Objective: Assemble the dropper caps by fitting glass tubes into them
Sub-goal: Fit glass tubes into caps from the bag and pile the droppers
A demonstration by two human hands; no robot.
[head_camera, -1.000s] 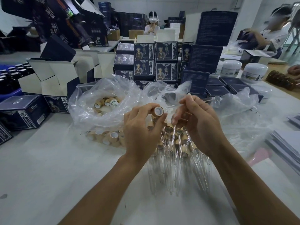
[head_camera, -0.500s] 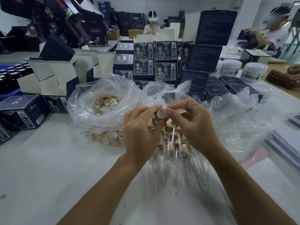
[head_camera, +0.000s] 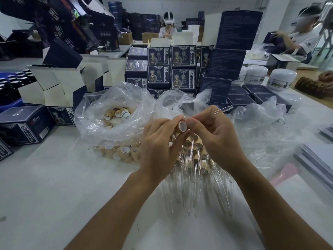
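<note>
White tabletop all around, and right in the middle of it sits a pile of finished droppers, tan caps bunched together with their clear glass stems fanning toward the camera. Both hands are up just above that pile. Left hand has its fingers curled round a tan cap, pinching it with the open white end facing the right hand. Right hand is pinching a thin glass tube between thumb and fingers, and the tube slants up and away from the pile, its far tip poking out past the knuckles. The thumb sits right against the cap; whether the near end of the tube is already inside it, I cannot tell. Left of the pile, a crumpled clear plastic bag lies open with loose tan caps inside and more spilling under its front edge. Behind the pile, dark blue printed boxes stand stacked. Further back and right of the pile, white jars line up on the table.
</note>
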